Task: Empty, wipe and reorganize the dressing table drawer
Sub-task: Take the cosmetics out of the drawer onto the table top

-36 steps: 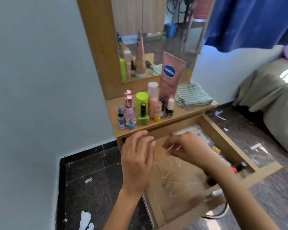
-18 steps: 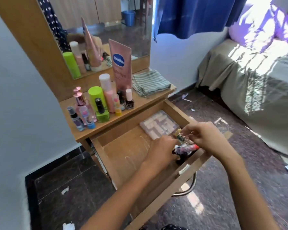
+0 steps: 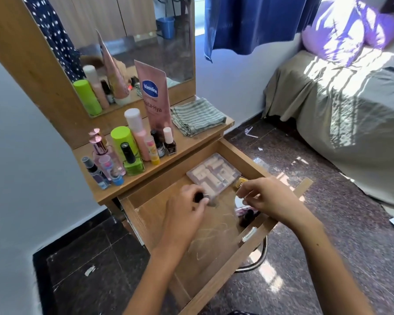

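Clearly, in the head view the open drawer (image 3: 205, 244) fills the lower centre of the frame, its floor mostly bare. The left hand (image 3: 184, 214) has fingers curled round a small dark bottle (image 3: 199, 197); the right hand (image 3: 268, 198) pinches a small yellowish item (image 3: 240, 184) at the drawer's right side. Both look light, hard and probably slippery, best taken round the body. A clear compartment box (image 3: 214, 172) sits at the back, rigid, likely rattly, to lift level by its edges. Dark tubes (image 3: 247, 215) lie under the right hand. Crowded bottles (image 3: 127, 151) and a folded cloth (image 3: 197, 115) leave little room on the tabletop (image 3: 189, 144).
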A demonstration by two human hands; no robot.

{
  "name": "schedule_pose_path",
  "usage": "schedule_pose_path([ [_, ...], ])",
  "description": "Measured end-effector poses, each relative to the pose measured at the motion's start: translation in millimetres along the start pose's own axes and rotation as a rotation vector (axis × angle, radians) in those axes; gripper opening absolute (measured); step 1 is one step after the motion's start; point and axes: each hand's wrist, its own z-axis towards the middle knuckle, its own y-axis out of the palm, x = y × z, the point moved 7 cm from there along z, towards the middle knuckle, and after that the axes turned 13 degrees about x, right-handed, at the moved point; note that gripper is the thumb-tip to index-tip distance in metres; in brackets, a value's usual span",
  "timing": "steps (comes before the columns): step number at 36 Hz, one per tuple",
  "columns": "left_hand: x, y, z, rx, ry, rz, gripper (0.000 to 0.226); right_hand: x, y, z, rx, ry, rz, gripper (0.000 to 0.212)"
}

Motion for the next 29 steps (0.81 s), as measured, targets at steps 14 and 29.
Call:
schedule_pose_path([
  [14,-32,-143,-30,0.590,-0.158,-0.121,0.019,-159,44,4,-0.068,-0.335,0.486,0.042],
  [29,-72,-177,-43,0.796,-0.302,-0.267,0.030,-219,66,5,0.028,-0.224,0.824,0.019],
])
